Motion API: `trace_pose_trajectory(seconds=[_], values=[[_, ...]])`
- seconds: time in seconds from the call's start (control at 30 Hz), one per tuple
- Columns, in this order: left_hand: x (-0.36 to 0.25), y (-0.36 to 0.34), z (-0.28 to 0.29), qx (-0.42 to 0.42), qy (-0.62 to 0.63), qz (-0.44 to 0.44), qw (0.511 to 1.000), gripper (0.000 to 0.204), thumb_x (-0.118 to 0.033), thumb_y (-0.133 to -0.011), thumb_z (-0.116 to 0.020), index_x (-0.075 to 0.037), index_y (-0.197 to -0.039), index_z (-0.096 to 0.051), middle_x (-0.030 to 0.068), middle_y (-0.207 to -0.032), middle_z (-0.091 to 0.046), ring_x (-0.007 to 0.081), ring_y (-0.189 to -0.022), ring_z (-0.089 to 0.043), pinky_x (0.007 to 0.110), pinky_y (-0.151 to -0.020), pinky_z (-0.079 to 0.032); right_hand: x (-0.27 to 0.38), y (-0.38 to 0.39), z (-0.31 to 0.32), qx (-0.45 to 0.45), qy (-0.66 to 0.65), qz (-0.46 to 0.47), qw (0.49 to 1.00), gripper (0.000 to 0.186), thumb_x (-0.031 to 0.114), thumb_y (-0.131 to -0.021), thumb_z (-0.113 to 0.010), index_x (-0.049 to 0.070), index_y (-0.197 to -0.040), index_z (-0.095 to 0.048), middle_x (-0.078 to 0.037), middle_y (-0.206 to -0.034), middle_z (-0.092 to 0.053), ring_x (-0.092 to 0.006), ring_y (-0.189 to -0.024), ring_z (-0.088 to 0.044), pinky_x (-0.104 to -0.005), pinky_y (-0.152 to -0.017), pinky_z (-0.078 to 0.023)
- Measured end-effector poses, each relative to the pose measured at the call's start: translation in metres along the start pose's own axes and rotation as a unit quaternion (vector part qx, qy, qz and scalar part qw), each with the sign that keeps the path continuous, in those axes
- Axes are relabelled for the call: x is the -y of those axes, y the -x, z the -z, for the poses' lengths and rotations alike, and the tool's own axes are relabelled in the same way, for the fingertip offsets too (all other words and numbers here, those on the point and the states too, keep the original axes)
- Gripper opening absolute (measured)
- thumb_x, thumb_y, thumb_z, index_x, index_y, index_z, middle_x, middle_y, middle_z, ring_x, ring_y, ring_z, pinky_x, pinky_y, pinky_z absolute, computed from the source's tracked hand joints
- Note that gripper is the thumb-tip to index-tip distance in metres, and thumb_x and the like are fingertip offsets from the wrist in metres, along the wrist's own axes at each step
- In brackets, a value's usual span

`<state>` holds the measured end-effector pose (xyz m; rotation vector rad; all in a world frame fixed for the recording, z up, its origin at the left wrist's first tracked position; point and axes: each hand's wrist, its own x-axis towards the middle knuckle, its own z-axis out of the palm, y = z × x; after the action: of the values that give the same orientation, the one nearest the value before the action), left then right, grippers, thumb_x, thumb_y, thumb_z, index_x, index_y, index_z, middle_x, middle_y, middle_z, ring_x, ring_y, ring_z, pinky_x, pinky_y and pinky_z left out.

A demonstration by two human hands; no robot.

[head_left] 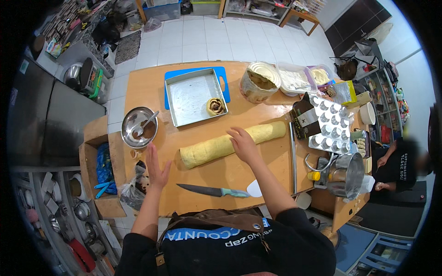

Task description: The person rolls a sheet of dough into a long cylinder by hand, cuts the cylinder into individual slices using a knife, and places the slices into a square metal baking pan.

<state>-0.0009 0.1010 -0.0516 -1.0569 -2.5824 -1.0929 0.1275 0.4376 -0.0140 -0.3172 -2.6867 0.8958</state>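
Observation:
A long yellow dough log [202, 152] lies slantwise across the wooden table. My right hand [243, 145] is at its middle, fingers apart; whether they touch the dough I cannot tell. My left hand [157, 169] is held up beside the log's left end, fingers stretched out, with nothing in it. Nearer me lie a knife [205, 190] with a pale green handle and a white scraper [254, 188]. Beyond the log, a square metal baking pan [186, 99] on a blue cutting board [225, 83] holds one cut dough roll [215, 106] with dark filling.
At the left is a steel bowl [128, 120] with a spoon and brown powder. A metal rod [293, 158], a muffin tin [329, 125], a large tub [258, 82] and a mixing bowl [346, 175] crowd the right side. Another person [399, 161] stands at the far right.

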Motion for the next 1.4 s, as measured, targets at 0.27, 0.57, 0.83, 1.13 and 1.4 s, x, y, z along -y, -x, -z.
trace_pose_trajectory(seconds=[0.27, 0.57, 0.83, 1.13, 1.4], values=[[-0.005, 0.076, 0.058, -0.006, 0.043, -0.022, 0.999, 0.076, -0.022, -0.088, -0.064, -0.003, -0.15, -0.024, 0.0235, -0.153, -0.027, 0.0417, -0.14, -0.028, 0.05, -0.113, -0.025, -0.014, -0.123, -0.07, 0.038, 0.171, 0.025, 0.984, 0.066, 0.041, -0.094, -0.052, 0.008, -0.147, -0.032, -0.013, -0.156, -0.024, -0.0287, -0.145, -0.021, -0.0522, -0.116, -0.018], [0.029, 0.133, 0.123, -0.059, 0.023, 0.046, 0.997, 0.074, -0.021, -0.087, -0.064, -0.002, -0.148, -0.028, 0.0255, -0.15, -0.031, 0.0422, -0.139, -0.031, 0.049, -0.113, -0.026, -0.002, -0.119, -0.092, 0.192, 0.277, -0.038, 0.941, 0.074, 0.057, -0.096, -0.038, 0.009, -0.151, -0.024, -0.01, -0.16, -0.016, -0.0273, -0.147, -0.014, -0.0491, -0.119, -0.009], [0.031, 0.106, 0.111, -0.017, 0.042, 0.011, 0.999, 0.082, -0.022, -0.083, -0.07, 0.0, -0.148, -0.026, 0.0249, -0.151, -0.029, 0.0424, -0.14, -0.027, 0.049, -0.114, -0.023, 0.049, -0.04, -0.06, 0.009, 0.02, -0.115, 0.993, 0.041, 0.04, -0.089, -0.064, 0.008, -0.115, -0.064, -0.018, -0.097, -0.067, -0.0345, -0.095, -0.063, -0.0447, -0.082, -0.049], [-0.003, 0.038, 0.056, 0.247, -0.011, 0.027, 0.969, 0.111, -0.043, -0.072, -0.079, 0.004, -0.148, -0.015, 0.0231, -0.155, -0.016, 0.0406, -0.145, -0.011, 0.047, -0.119, -0.014, 0.097, 0.164, -0.048, 0.103, 0.239, -0.07, 0.963, 0.036, 0.039, -0.079, -0.072, 0.01, -0.097, -0.062, -0.012, -0.094, -0.061, -0.0308, -0.094, -0.061, -0.0421, -0.075, -0.047], [-0.025, -0.035, -0.032, 0.357, -0.06, -0.004, 0.932, 0.119, -0.052, -0.064, -0.082, 0.003, -0.148, -0.017, 0.0214, -0.154, -0.024, 0.0319, -0.145, -0.02, 0.041, -0.119, -0.018, 0.071, 0.177, -0.051, 0.314, 0.157, -0.135, 0.926, 0.039, 0.021, -0.08, -0.069, 0.009, -0.114, -0.055, -0.018, -0.105, -0.061, -0.0353, -0.103, -0.059, -0.0451, -0.084, -0.048]])
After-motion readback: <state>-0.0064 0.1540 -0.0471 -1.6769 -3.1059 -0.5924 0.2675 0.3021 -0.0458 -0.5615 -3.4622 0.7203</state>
